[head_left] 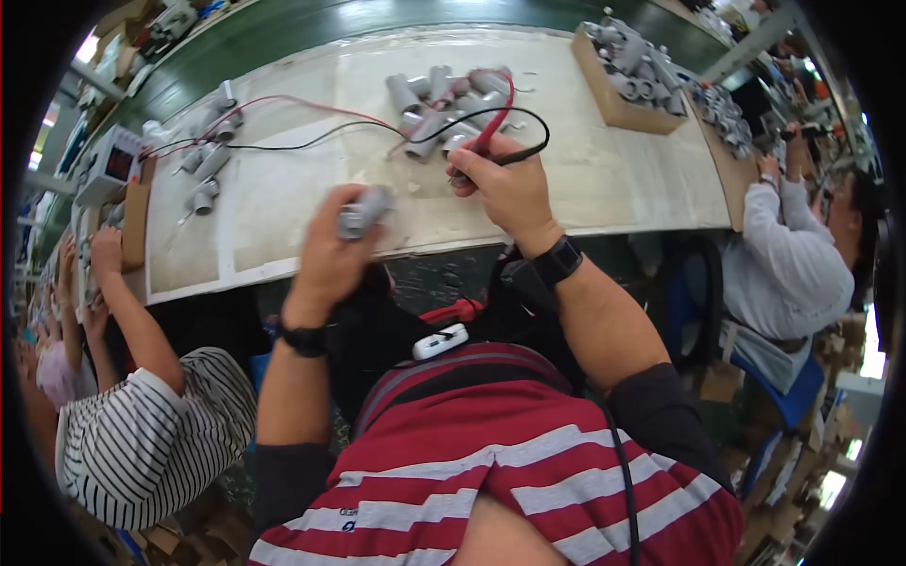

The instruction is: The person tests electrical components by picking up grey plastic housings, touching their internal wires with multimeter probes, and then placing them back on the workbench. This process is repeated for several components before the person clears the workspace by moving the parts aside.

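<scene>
My left hand (332,250), blurred by motion, is closed around a grey cylindrical part (366,213) with an open end, held above the table's near edge. In my right hand (512,193) are two test probes pinched together, a red probe (492,130) and a black probe (517,157). Their tips are hidden by my fingers. Just beyond that hand lies a loose pile of similar grey cylinders (404,95). A red lead (311,101) and a black lead (283,147) run left across the table to a white box-shaped meter (110,167) with a lit red display.
More grey cylinders (211,160) lie at the table's left. A cardboard box (618,108) full of them stands at the far right. Co-workers sit on both sides, one in a striped shirt (142,439), one in a light top (793,255). The white table's (661,189) front edge is close.
</scene>
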The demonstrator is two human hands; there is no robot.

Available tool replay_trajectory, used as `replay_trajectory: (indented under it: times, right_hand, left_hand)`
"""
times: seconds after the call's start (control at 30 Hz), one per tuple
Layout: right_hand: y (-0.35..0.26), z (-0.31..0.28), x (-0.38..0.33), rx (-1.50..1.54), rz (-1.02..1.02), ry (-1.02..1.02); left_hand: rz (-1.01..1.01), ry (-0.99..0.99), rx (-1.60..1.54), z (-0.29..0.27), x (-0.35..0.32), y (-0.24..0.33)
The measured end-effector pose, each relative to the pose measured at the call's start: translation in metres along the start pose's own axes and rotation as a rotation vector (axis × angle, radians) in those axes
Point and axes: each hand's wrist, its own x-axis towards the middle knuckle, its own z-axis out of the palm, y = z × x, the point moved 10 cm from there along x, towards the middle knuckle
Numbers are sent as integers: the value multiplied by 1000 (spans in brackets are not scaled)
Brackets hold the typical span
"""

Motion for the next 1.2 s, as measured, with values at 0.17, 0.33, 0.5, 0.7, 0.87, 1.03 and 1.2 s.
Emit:
replay_trajectory:
  times: [0.17, 0.33, 0.5, 0.7, 0.87, 1.03, 1.2]
  right_hand:
    - [-26, -46, -12, -541, -148, 39]
    - [-19, -58, -29, -722, -307, 83]
    - [-25, -49, -33, -663, -535, 111]
    - [-26, -57, -40, -638, -588, 185]
    - [-18, -72, -42, -493, -530, 249]
    - [-12, -77, -36, -404, -485, 231]
    - [-8, -83, -32, -302, -399, 195]
  left_hand:
    - [164, 312, 607, -112, 4, -20]
    - [84, 118, 1006, -114, 22, -47]
    - [168, 119, 1148, -85, 3, -44]
    - [53, -288, 608, 57, 24, 33]
    - [122, -237, 571, 88, 60, 41]
    - [137, -121, 648, 89, 94, 22]
    - [164, 44, 566, 97, 108, 23]
